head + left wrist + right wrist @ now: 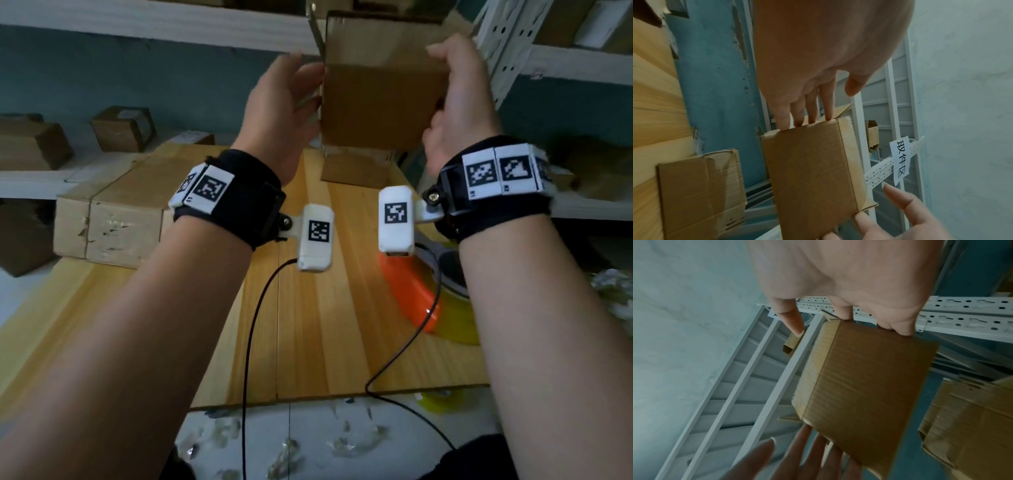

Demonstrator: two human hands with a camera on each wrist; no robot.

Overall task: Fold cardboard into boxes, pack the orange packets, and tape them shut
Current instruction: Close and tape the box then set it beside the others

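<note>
Both forearms are bare, with no sleeves. Each wrist carries a wide black fabric band (239,202) fitted with white tiles printed with black square-code markers (498,171). A white, rounded camera unit (315,238) hangs from each band on a bracket, fixed with a dark screw (432,197), and bears its own marker. A thin black cable (251,342) runs from each unit toward the bottom of the frame.
</note>
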